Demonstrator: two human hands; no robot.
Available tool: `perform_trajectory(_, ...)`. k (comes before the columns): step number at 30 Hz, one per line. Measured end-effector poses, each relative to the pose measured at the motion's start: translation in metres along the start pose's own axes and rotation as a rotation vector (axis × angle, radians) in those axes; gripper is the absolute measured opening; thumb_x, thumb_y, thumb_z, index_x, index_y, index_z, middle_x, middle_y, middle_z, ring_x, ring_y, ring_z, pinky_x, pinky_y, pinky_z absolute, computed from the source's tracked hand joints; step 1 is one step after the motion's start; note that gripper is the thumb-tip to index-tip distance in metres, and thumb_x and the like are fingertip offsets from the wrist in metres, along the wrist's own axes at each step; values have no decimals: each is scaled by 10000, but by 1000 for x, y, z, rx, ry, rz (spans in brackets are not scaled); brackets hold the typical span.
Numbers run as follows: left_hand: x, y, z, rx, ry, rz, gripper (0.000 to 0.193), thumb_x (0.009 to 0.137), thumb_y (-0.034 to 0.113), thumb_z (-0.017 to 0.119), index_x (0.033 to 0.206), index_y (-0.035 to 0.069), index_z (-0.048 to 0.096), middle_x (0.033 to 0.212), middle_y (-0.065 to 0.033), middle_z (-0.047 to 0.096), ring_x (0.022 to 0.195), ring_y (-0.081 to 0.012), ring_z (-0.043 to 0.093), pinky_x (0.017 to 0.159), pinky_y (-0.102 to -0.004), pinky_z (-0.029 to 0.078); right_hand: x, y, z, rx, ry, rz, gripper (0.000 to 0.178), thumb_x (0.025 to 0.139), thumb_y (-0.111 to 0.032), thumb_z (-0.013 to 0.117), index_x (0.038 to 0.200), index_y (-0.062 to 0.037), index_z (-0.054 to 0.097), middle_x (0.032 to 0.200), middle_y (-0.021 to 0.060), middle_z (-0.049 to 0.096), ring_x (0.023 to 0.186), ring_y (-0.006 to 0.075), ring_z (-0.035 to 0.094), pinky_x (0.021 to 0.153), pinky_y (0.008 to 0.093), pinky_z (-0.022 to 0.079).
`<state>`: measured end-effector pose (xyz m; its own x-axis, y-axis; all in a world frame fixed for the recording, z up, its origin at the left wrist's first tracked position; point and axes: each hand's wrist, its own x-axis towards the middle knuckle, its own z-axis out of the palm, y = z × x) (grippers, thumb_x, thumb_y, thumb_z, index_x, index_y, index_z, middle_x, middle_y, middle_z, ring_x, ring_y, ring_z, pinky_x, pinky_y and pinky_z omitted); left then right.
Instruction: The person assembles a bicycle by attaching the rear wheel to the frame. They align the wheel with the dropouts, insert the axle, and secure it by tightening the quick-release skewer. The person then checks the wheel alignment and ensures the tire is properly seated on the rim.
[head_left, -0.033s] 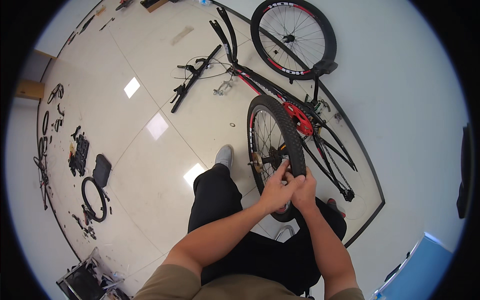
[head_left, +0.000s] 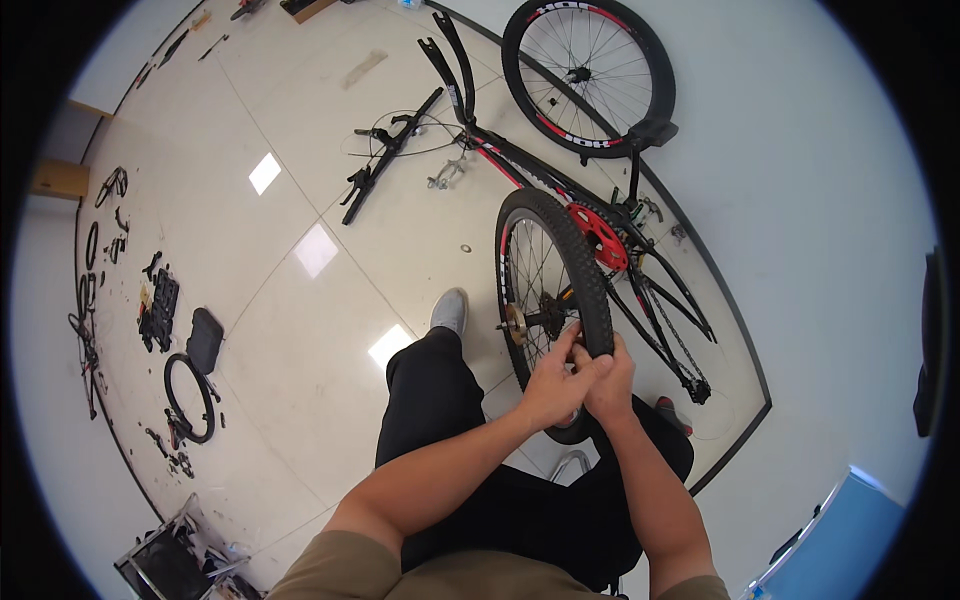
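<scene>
Upright between my legs stands a bicycle wheel (head_left: 591, 277) with a knobby black tyre, its sprockets and hub (head_left: 546, 314) showing through the spokes. My left hand (head_left: 556, 388) is closed on the near part of the tyre and rim, its fingers on the spoke side. On the tyre's right side my right hand (head_left: 610, 384) grips the same stretch, and the two hands touch. Some fingertips are hidden behind the tyre and each other. Just beyond the wheel lies a black and red bicycle frame (head_left: 522, 168) with a red chainring (head_left: 599, 238).
A second wheel (head_left: 658, 75) leans by the wall at the far right. Handlebars (head_left: 392, 155) with cables lie left of the frame. On the left floor are a dark case (head_left: 205, 340), a loose tyre (head_left: 171, 385) and scattered parts. A folded chair (head_left: 165, 560) stands at lower left.
</scene>
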<state>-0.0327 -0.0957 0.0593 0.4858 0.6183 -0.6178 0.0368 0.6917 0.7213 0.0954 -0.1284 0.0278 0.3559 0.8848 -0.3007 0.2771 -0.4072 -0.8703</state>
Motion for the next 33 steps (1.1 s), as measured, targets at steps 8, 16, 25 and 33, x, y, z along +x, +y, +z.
perform_trajectory(8, -6, -37, -4, 60, 51, 266, 939, 950, 312, 725, 1618, 20, 133, 1443, -213, 453, 1087, -222, 607, 836, -344, 559, 10, -19, 8, -75, 9, 83, 323, 860, -173, 728, 1087, 32, 627, 821, 147, 716, 724, 252, 713, 672, 367, 558)
perform_trajectory(16, -57, -57, -9, -69, 84, 104, 945, 953, 323, 741, 1607, 3, 139, 1528, -284, 390, 1326, -317, 525, 1083, -434, 456, 8, -22, 19, -74, 60, 134, 320, 841, -164, 751, 1063, 34, 635, 794, 163, 711, 709, 289, 709, 672, 387, 542)
perform_trajectory(25, -85, -94, -15, -145, 94, 127, 796, 973, 294, 720, 1552, -28, 279, 1336, -259, 576, 1193, -276, 619, 1001, -385, 507, 0, -14, 31, -52, 81, 34, 246, 867, -130, 730, 1009, 14, 591, 686, 33, 603, 553, 107, 588, 498, 279, 471)
perform_trajectory(33, -76, -65, -28, 1119, -273, 265, 413, 907, 389, 719, 987, -16, 733, 953, -123, 738, 954, -242, 713, 815, -368, 558, 2, -21, 23, -115, 64, 96, 343, 828, -244, 762, 1022, 16, 652, 782, 120, 690, 709, 248, 685, 677, 406, 526)
